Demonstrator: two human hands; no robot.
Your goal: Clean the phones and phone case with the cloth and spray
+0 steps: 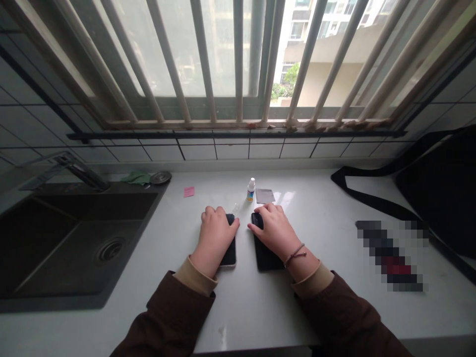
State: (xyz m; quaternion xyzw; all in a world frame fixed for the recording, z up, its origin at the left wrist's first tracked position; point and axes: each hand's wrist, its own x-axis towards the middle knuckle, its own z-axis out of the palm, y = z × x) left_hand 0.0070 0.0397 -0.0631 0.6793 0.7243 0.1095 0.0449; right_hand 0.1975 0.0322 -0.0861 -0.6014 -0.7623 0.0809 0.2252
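Observation:
On the white counter, my left hand [216,233] grips a smartphone [231,255] with a dark screen and pale edge, thumb at its right side. My right hand [275,229] spans a black phone-like slab [263,253], thumb on its left side and fingers over its far end. Both devices lie flat, a short gap apart, each partly covered by the hand. Beyond them stands a small white bottle [251,192] with a coloured label. A thin grey square cloth [265,196] lies beside the bottle. Farther left is a pink paper note [189,191].
A dark sink [130,292] with a tap [84,171] takes up the left side. A green cloth [136,178] and a metal drain strainer [160,177] sit at its back. To the right are a black bag [442,183] and a blurred dark item [390,258]. A barred window [223,59] rises behind.

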